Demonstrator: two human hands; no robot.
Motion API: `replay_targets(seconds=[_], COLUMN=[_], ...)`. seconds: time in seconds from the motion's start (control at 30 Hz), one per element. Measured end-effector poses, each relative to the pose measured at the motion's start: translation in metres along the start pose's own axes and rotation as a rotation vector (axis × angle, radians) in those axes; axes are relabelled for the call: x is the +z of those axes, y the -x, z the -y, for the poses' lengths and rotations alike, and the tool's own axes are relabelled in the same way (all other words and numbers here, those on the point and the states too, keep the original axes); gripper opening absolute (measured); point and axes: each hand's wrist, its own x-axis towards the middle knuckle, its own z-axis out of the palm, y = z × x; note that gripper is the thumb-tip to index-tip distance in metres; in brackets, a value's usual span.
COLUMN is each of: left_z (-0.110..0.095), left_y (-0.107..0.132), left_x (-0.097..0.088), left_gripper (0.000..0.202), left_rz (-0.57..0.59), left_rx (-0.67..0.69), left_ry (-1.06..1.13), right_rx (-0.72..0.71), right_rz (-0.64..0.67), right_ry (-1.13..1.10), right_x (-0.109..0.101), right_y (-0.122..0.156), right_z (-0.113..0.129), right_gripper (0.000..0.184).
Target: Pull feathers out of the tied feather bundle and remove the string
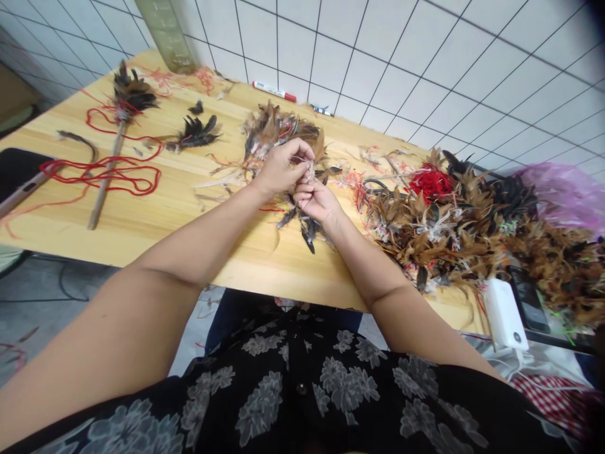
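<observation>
My left hand (285, 167) and my right hand (317, 199) meet over the middle of the table. Both are closed, with fingertips pinching the pale, stringy ends of a small bunch of feathers (309, 171). Dark feathers (307, 232) show just below my right hand; whether they belong to the pinched bunch or lie on the wood I cannot tell. Right behind my hands is a pile of brown feathers (269, 123) with bits of red string in it. My fingers hide part of what they hold.
Left on the wooden table (189, 217) lie a feather-topped stick (106, 180), tangled red cord (137, 176), a phone (23, 173) and loose black feathers (196, 132). A red marker (274, 92) lies by the tiled wall. Rightward spread heaped feathers (425, 233), red string (431, 183) and a white power bank (505, 314).
</observation>
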Motion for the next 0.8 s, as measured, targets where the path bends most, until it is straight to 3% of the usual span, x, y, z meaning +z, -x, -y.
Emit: replay_targets(seconds=[0.17, 0.43, 0.57, 0.8], left_z=[0.009, 0.031, 0.031, 0.013], left_y=[0.003, 0.004, 0.003, 0.004], left_x=[0.000, 0.001, -0.001, -0.003], left_gripper=[0.022, 0.017, 0.015, 0.011], left_rz=[0.003, -0.003, 0.023, 0.030], left_rx=[0.133, 0.181, 0.099, -0.099], left_ry=[-0.200, -0.300, -0.246, -0.048], right_rx=[0.041, 0.061, 0.047, -0.022], right_rz=[-0.027, -0.038, -0.035, -0.061], right_ry=[-0.105, -0.228, -0.218, -0.072], right_x=[0.004, 0.007, 0.006, 0.003], right_y=[0.000, 0.002, 0.000, -0.005], right_z=[-0.002, -0.003, -0.005, -0.008], right_gripper=[0.041, 0.040, 0.039, 0.033])
